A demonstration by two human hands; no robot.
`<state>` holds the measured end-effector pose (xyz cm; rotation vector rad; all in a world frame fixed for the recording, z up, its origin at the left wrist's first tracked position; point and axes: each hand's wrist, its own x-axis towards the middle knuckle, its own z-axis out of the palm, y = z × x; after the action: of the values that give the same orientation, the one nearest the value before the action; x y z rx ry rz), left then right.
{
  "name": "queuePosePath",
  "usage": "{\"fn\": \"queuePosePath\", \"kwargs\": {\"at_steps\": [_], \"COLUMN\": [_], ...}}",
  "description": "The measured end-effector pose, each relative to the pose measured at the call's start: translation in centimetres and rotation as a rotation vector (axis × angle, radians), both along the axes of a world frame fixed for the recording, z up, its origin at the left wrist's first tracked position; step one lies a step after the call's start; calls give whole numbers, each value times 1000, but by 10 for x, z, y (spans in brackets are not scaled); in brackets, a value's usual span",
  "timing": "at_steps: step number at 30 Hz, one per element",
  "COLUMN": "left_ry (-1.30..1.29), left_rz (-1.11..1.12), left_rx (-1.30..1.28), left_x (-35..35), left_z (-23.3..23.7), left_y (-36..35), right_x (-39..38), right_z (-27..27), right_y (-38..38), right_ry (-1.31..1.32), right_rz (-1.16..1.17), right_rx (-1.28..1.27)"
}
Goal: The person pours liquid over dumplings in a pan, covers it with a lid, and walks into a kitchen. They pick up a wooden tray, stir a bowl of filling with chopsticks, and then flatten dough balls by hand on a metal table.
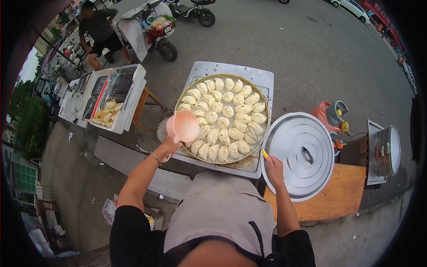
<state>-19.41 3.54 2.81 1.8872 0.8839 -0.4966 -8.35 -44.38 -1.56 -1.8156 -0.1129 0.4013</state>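
A large round pan [223,161] full of pale dumplings [223,111] sits on a metal-topped stand [205,67]. At its left edge my left hand [169,147] is closed round the handle of a pink jug [183,126], which holds a pale liquid. My right hand [275,170] grips the yellow handle of a whisk [264,153], whose wire end lies over the dumplings at the pan's right side. Beside the pan, close to my right hand, is a big round metal lid [298,155] with a black handle.
An orange wooden board [333,191] is under the lid. Gas cylinders [336,115] and a steel pot [386,151] stand at the right. At the left are a white box of food [116,98] and a person [98,33] near parked scooters [167,49].
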Motion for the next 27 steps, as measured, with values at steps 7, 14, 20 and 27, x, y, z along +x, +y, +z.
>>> {"fn": "queuePosePath", "kwargs": {"at_steps": [7, 14, 20, 27], "left_ry": [-10, -119, -208, -340], "left_rz": [-303, -459, -472, -283], "left_rx": [155, 578, 888, 990], "left_x": [15, 29, 32, 30], "left_z": [-13, -9, -24, -14], "left_y": [-25, -30, -4, -7], "right_x": [-29, -51, -66, -74], "right_z": [1, 12, 12, 38], "right_y": [-1, -8, -12, 21], "right_ry": [22, -42, -41, -340], "right_rz": [-2, -16, -48, -5], "right_rx": [30, 3, -3, -326]}}
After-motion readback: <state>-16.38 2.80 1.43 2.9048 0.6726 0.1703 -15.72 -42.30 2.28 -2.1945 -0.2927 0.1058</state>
